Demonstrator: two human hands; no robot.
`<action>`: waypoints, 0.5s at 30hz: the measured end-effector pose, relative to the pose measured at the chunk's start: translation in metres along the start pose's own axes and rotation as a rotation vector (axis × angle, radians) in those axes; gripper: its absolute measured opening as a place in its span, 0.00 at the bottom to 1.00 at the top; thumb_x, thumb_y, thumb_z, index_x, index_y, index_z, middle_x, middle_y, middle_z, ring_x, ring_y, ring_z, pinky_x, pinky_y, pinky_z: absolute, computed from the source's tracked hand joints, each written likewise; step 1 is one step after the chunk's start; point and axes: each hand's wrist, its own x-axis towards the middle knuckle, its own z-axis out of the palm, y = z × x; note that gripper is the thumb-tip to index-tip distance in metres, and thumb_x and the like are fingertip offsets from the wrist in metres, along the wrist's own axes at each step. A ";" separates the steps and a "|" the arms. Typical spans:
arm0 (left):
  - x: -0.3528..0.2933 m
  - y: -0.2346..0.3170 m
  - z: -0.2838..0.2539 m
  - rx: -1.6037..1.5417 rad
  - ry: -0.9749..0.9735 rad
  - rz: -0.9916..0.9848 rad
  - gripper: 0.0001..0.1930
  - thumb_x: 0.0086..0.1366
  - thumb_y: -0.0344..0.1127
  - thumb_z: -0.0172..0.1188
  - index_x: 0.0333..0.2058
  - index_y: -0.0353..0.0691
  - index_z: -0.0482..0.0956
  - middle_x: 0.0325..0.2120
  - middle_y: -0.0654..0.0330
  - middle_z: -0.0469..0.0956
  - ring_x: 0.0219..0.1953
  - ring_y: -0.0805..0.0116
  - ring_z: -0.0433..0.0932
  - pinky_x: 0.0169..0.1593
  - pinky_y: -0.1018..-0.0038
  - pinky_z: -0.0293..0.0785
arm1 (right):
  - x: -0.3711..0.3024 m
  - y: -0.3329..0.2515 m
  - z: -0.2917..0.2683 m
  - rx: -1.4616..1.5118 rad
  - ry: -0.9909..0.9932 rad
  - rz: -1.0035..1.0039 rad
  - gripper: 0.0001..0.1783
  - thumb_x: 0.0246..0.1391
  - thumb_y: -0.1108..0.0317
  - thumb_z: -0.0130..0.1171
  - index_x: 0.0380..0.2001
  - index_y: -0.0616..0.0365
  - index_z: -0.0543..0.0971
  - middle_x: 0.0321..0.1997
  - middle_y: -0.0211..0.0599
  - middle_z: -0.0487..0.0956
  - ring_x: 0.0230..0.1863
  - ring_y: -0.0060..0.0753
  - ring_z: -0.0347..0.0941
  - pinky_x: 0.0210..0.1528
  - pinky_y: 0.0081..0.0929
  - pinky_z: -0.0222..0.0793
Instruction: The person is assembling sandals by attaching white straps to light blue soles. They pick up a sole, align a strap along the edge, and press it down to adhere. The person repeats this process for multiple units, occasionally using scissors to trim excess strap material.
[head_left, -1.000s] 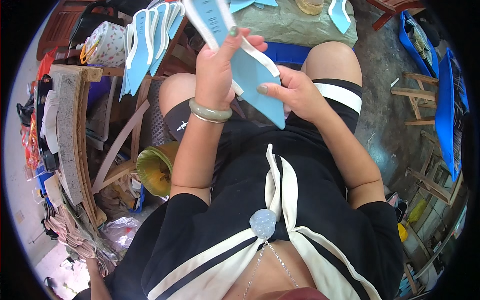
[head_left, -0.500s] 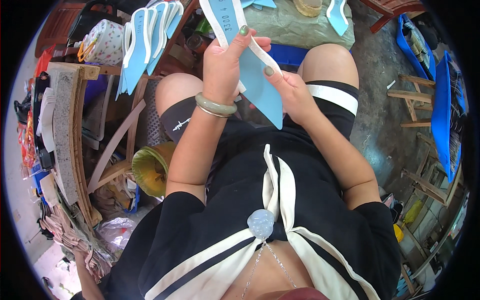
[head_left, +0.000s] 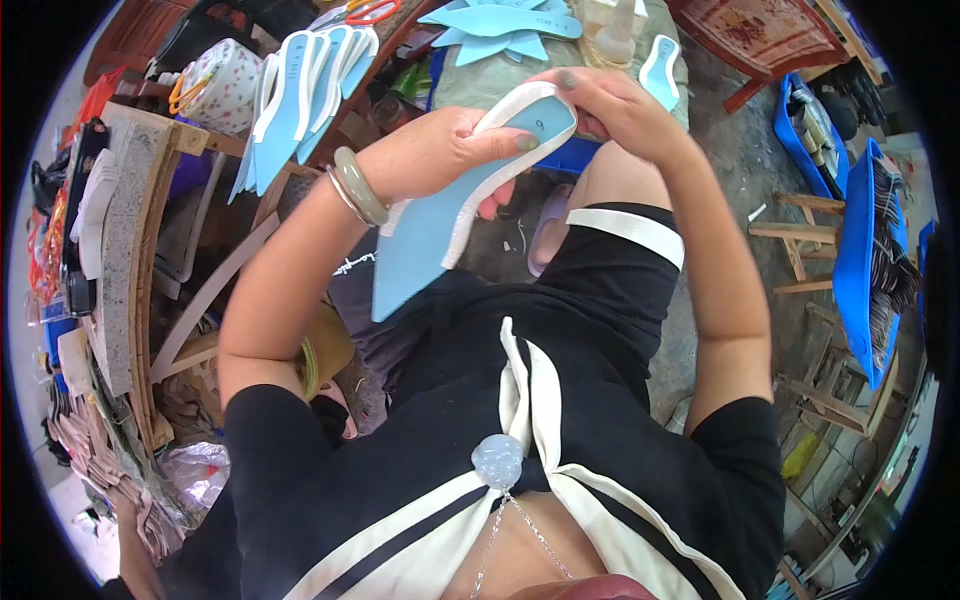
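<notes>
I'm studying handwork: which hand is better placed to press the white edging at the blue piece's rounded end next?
The right hand, I'd judge: its thumb is at the white edging there, while the left hand grips the blue piece farther down.

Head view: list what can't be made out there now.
All in the head view:
- Pale-blue pointed insole with white edging: underside, facing away.
- Left hand: some fingers, behind the insole.
- Yellow-green rimmed container: part, behind the left arm.
- Orange looped handles: top, cut off by the upper edge.
</notes>
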 end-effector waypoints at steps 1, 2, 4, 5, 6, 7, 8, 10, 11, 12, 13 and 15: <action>-0.002 0.005 0.000 0.018 -0.033 -0.039 0.20 0.66 0.51 0.52 0.36 0.36 0.75 0.22 0.63 0.76 0.22 0.76 0.76 0.28 0.79 0.74 | 0.006 -0.006 -0.008 -0.144 -0.113 -0.035 0.25 0.66 0.51 0.39 0.46 0.58 0.78 0.22 0.27 0.70 0.23 0.19 0.63 0.26 0.18 0.60; -0.003 0.007 0.000 0.036 -0.069 -0.077 0.20 0.66 0.51 0.52 0.35 0.36 0.75 0.22 0.63 0.76 0.22 0.76 0.76 0.28 0.79 0.74 | 0.009 -0.012 -0.013 -0.287 -0.224 -0.069 0.25 0.66 0.52 0.39 0.47 0.59 0.77 0.21 0.27 0.69 0.24 0.19 0.63 0.27 0.17 0.60; -0.001 0.008 0.001 0.019 -0.046 -0.084 0.19 0.67 0.49 0.51 0.36 0.36 0.75 0.22 0.63 0.76 0.21 0.76 0.76 0.28 0.79 0.74 | 0.011 -0.017 -0.013 -0.409 -0.160 -0.189 0.24 0.65 0.52 0.41 0.45 0.61 0.78 0.20 0.27 0.68 0.23 0.19 0.63 0.26 0.18 0.60; -0.001 0.010 0.004 -0.002 -0.034 -0.062 0.19 0.68 0.49 0.50 0.36 0.35 0.75 0.22 0.63 0.76 0.22 0.76 0.76 0.28 0.79 0.74 | 0.013 -0.009 -0.011 -0.407 -0.089 -0.289 0.24 0.65 0.52 0.41 0.45 0.61 0.78 0.20 0.27 0.68 0.22 0.18 0.62 0.25 0.17 0.59; 0.001 0.010 0.006 -0.022 -0.021 -0.039 0.19 0.68 0.48 0.50 0.36 0.35 0.75 0.22 0.63 0.76 0.22 0.76 0.76 0.28 0.79 0.74 | 0.014 -0.001 -0.009 -0.403 -0.018 -0.389 0.24 0.65 0.52 0.42 0.45 0.61 0.78 0.20 0.26 0.68 0.22 0.17 0.61 0.24 0.17 0.58; 0.004 0.001 0.006 -0.041 0.007 0.025 0.19 0.68 0.48 0.49 0.37 0.35 0.75 0.22 0.63 0.76 0.22 0.76 0.76 0.28 0.79 0.74 | 0.015 0.003 -0.006 -0.264 0.012 -0.309 0.24 0.65 0.52 0.42 0.43 0.61 0.78 0.19 0.27 0.69 0.21 0.17 0.61 0.24 0.18 0.58; 0.007 -0.003 0.010 -0.098 0.032 0.061 0.20 0.68 0.50 0.49 0.37 0.36 0.74 0.22 0.62 0.76 0.22 0.76 0.76 0.29 0.79 0.74 | 0.009 0.006 -0.004 -0.128 0.050 -0.219 0.24 0.65 0.51 0.43 0.40 0.61 0.79 0.19 0.27 0.70 0.21 0.18 0.61 0.23 0.19 0.57; 0.018 -0.011 0.016 -0.173 0.080 0.153 0.20 0.68 0.51 0.49 0.37 0.36 0.74 0.23 0.61 0.76 0.22 0.75 0.76 0.28 0.79 0.74 | 0.000 0.014 0.005 0.078 0.176 -0.130 0.24 0.65 0.51 0.43 0.39 0.60 0.79 0.20 0.27 0.71 0.21 0.17 0.61 0.23 0.19 0.56; 0.023 -0.014 0.021 -0.187 0.111 0.192 0.22 0.68 0.53 0.49 0.35 0.36 0.74 0.22 0.61 0.77 0.22 0.75 0.76 0.29 0.79 0.74 | -0.003 0.016 0.015 0.152 0.262 -0.132 0.23 0.65 0.51 0.43 0.40 0.60 0.79 0.20 0.26 0.70 0.21 0.16 0.60 0.23 0.18 0.55; 0.028 -0.016 0.027 -0.200 0.140 0.232 0.23 0.68 0.54 0.48 0.34 0.36 0.74 0.22 0.61 0.77 0.22 0.75 0.77 0.29 0.79 0.74 | -0.002 0.020 0.024 0.227 0.349 -0.135 0.23 0.65 0.52 0.43 0.42 0.60 0.79 0.20 0.26 0.70 0.21 0.14 0.59 0.23 0.17 0.54; 0.033 -0.019 0.031 -0.216 0.171 0.269 0.25 0.67 0.56 0.47 0.33 0.36 0.74 0.22 0.61 0.77 0.22 0.74 0.77 0.29 0.78 0.74 | 0.000 0.027 0.033 0.263 0.443 -0.150 0.21 0.64 0.54 0.47 0.43 0.60 0.78 0.23 0.26 0.73 0.23 0.14 0.63 0.24 0.17 0.58; 0.037 -0.023 0.032 -0.230 0.214 0.325 0.28 0.67 0.60 0.43 0.33 0.36 0.74 0.21 0.60 0.77 0.21 0.74 0.77 0.28 0.79 0.74 | 0.009 0.023 0.053 0.182 0.596 -0.244 0.19 0.61 0.56 0.51 0.45 0.61 0.76 0.26 0.27 0.75 0.22 0.14 0.65 0.24 0.17 0.62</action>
